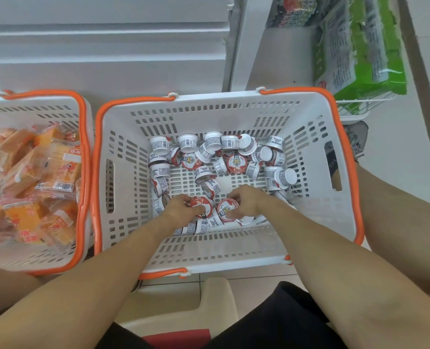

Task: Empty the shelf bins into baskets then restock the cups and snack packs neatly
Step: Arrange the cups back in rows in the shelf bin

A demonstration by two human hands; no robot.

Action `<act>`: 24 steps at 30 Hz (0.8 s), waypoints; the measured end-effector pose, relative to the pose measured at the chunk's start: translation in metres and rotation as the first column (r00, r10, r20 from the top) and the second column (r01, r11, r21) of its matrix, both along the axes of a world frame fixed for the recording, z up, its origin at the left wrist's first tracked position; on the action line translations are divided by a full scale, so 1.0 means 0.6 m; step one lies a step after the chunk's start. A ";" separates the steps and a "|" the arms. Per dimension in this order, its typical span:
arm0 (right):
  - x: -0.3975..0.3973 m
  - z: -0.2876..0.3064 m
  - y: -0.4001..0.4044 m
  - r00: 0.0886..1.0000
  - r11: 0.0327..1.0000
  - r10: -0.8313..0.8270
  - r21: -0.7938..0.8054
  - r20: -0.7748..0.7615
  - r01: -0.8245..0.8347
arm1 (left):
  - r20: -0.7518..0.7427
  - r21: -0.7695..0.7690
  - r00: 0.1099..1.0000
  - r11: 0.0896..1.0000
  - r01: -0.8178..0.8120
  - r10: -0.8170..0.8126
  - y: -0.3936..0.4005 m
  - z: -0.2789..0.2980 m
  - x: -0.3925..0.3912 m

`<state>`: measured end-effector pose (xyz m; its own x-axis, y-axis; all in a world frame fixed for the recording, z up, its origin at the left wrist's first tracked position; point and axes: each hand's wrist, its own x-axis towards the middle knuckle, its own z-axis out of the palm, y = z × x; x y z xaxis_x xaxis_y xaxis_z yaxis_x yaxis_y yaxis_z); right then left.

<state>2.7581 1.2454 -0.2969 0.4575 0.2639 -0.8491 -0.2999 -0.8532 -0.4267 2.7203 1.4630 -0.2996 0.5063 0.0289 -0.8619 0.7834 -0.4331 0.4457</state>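
A white basket with orange handles (317, 152) stands on the floor in front of me and holds several small white cups with red tiger lids (236, 162). My left hand (181, 207) grips one red-lidded cup (201, 203) near the basket's front. My right hand (246, 200) grips another red-lidded cup (227, 209) beside it. A second white basket (57, 107) at the left holds several orange snack packs (32, 177).
White shelf boards (103, 46) rise behind the baskets. At the upper right a wire shelf bin (360, 109) carries green packs (375, 51). A beige stool (209, 303) sits under me, and my shoe (357, 137) shows to the right of the basket.
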 end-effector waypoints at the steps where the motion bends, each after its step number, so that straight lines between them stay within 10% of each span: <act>1: 0.001 -0.001 0.005 0.999 0.999 0.036 -0.002 -0.017 -0.036 | -0.001 0.001 1.000 1.000 -0.001 0.002 0.000 0.002 0.001; 13: 0.024 0.040 0.021 0.990 0.988 0.119 -0.094 -0.081 -0.127 | -0.026 -0.179 0.994 0.978 -0.107 0.104 0.014 0.038 0.023; 18: 0.078 0.138 0.006 0.950 0.973 -0.108 0.166 -0.293 0.161 | 0.133 -0.138 0.988 0.989 -0.060 0.078 0.033 0.125 0.058; 24: 0.124 0.304 0.069 0.891 0.700 -0.361 0.551 -0.277 0.455 | 0.305 -0.194 0.952 0.977 0.088 -0.025 0.090 0.321 0.116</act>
<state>2.8324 1.2871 -0.1145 0.5319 0.5429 -0.6499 -0.6528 -0.2260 -0.7231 2.7899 1.5171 -0.1068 0.7372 -0.1668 -0.6548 0.5772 -0.3483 0.7386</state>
